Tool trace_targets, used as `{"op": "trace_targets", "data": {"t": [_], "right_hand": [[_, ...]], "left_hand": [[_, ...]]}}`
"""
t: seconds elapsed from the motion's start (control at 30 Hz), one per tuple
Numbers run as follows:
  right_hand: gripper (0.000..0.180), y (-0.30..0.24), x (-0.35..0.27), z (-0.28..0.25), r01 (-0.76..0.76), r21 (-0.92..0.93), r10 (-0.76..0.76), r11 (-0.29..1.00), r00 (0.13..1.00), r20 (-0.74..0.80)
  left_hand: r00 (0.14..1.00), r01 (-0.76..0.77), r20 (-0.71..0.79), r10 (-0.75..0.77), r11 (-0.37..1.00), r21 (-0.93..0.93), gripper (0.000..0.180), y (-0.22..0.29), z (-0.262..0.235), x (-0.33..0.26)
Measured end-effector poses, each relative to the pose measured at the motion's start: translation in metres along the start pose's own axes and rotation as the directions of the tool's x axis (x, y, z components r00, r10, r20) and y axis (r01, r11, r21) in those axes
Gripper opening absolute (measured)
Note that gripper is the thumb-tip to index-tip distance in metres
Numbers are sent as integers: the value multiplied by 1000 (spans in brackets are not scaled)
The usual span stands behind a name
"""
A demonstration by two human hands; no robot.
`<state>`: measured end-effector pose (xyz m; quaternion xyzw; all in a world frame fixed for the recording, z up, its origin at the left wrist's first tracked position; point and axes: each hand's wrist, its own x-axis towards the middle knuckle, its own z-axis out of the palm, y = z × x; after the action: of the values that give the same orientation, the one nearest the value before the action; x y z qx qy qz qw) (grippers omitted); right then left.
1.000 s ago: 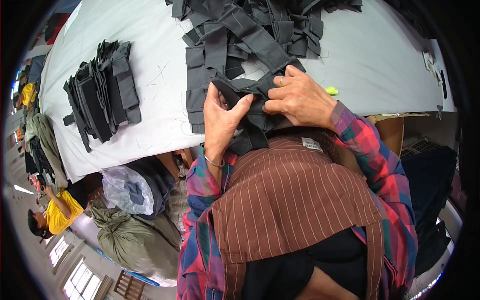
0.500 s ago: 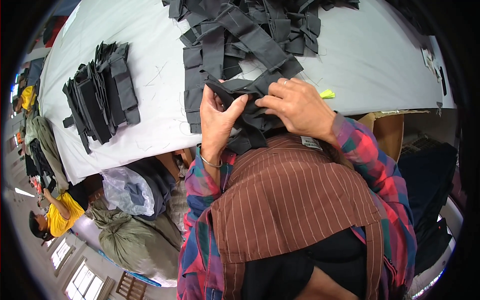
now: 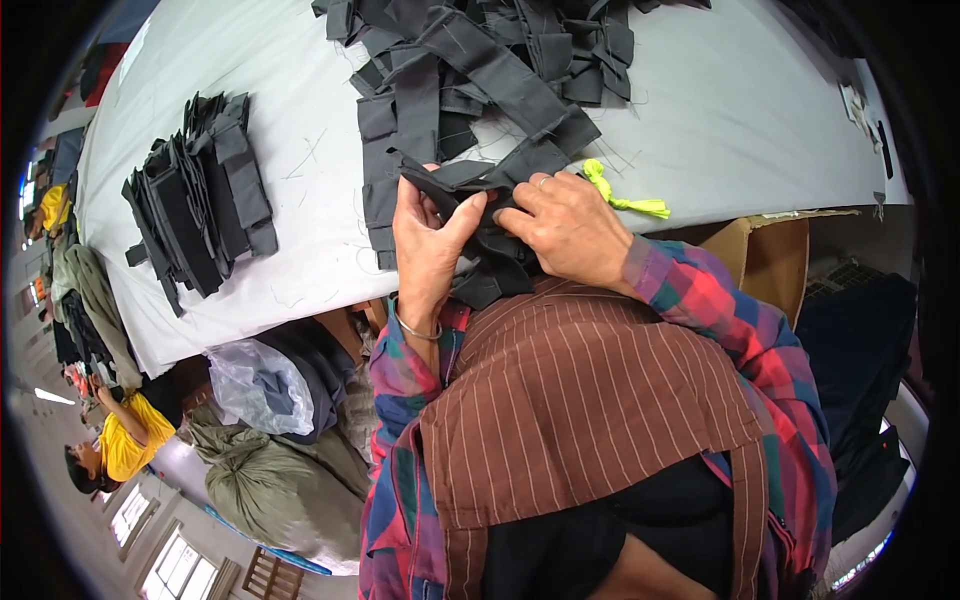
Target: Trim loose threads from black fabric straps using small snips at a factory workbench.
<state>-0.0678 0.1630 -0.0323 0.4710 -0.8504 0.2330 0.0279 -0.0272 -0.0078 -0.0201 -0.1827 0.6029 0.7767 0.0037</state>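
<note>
Between my hands is a dark grey fabric strip (image 3: 465,180), folded and partly bunched above my apron. My left hand (image 3: 430,235) pinches it between thumb and fingers at its left side. With its fingers curled, my right hand (image 3: 568,228) grips the right part of the same cloth; those fingertips are partly hidden in the folds. Just beyond lies a loose heap of dark grey fabric strips (image 3: 490,70), with stray threads about it. A bright yellow-green knotted cord (image 3: 630,198) rests on the table beside my right hand.
The white-covered table (image 3: 310,215) carries a neater stack of dark strips (image 3: 200,195) at left. Under its front edge are a clear plastic bag (image 3: 260,390), an olive cloth bundle (image 3: 280,490) and a cardboard box (image 3: 775,255). A person in yellow (image 3: 135,435) is at far left.
My right hand has moved slightly left and down, staying on the cloth. More of the yellow-green cord shows beside it. My left hand keeps its pinch.
</note>
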Motion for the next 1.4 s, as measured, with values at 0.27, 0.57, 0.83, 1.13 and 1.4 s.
{"op": "trace_targets", "data": {"t": [0.27,0.57,0.83,1.13,1.4], "right_hand": [[5,-3,2,3,4,-48,-8,999,997,-71],[16,-7,-4,0,-41,36,44,999,996,-74],[27,-21,-10,-23,-90,112,101,990,990,-98],[30,-17,-19,-52,-161,169,186,972,972,-144],[22,-16,-15,-50,-91,85,106,992,975,-196]], "left_hand": [[1000,-2,-2,2,1000,5,37,1,-1,-1],[999,4,-37,-3,999,37,40,0,-7,-9],[999,-35,-26,34,998,-55,46,8,-17,-32],[990,-120,-80,114,991,-66,47,18,-13,-38],[981,-177,-78,177,984,9,45,14,-7,-33]]}}
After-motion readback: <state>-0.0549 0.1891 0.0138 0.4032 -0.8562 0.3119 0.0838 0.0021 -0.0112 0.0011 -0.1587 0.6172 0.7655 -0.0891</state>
